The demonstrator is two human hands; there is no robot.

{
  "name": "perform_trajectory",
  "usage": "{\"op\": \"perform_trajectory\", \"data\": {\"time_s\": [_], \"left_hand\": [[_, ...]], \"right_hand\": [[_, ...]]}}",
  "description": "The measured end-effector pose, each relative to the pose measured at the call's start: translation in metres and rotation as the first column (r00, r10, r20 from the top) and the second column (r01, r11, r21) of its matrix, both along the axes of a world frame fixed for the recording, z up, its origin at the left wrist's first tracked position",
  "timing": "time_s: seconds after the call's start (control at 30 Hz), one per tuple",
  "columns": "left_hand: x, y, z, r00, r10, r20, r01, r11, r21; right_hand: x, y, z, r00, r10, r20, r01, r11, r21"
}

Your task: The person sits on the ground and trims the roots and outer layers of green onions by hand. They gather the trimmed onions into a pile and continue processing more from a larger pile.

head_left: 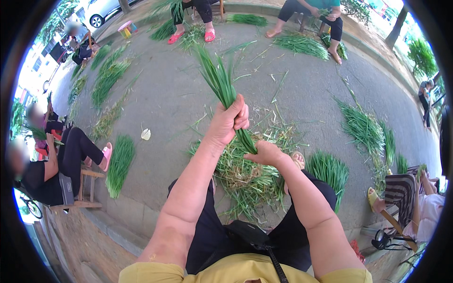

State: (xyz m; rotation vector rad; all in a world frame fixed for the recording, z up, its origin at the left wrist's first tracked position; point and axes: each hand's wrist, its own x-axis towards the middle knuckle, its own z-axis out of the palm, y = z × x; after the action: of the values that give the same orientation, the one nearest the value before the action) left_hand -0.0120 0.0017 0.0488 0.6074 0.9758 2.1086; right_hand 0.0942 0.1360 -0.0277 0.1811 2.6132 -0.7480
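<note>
My left hand (231, 121) is wrapped round the middle of a bunch of garlic chives (218, 78), long flat green leaves that fan out away from me. The bunch slants, its lower end coming down toward my right. At that lower end is my right hand (267, 153), closed on the stalks with the thumb to the left; its other fingers are mostly hidden. Beneath both hands, between my feet, a loose heap of green and yellowed leaf scraps (250, 177) covers the ground. A neat pile of chives (327, 172) lies beside my right leg.
More chives lie on the grey pavement at the left (121, 165) and at the right (361, 125). Seated people work around me: one on a wooden stool (89, 186) at the left, others opposite and at the right. A dry pale leaf (146, 134) lies left of my hands.
</note>
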Motion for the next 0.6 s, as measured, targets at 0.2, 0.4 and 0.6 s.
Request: {"op": "perform_trajectory", "data": {"time_s": [0.2,0.4,0.6], "left_hand": [[-0.002,0.003,0.006,0.998,0.037,0.048,-0.041,0.996,0.080],[-0.021,-0.007,0.003,0.947,0.078,0.312,-0.152,0.964,0.219],[-0.009,-0.006,0.005,0.888,0.023,0.459,-0.135,0.968,0.212]], "right_hand": [[-0.003,0.002,-0.015,1.000,0.014,0.003,-0.014,0.991,-0.135],[0.005,0.000,0.015,0.983,0.097,0.156,0.046,0.690,-0.722],[0.007,0.002,0.050,0.977,0.117,0.177,0.095,0.504,-0.859]]}}
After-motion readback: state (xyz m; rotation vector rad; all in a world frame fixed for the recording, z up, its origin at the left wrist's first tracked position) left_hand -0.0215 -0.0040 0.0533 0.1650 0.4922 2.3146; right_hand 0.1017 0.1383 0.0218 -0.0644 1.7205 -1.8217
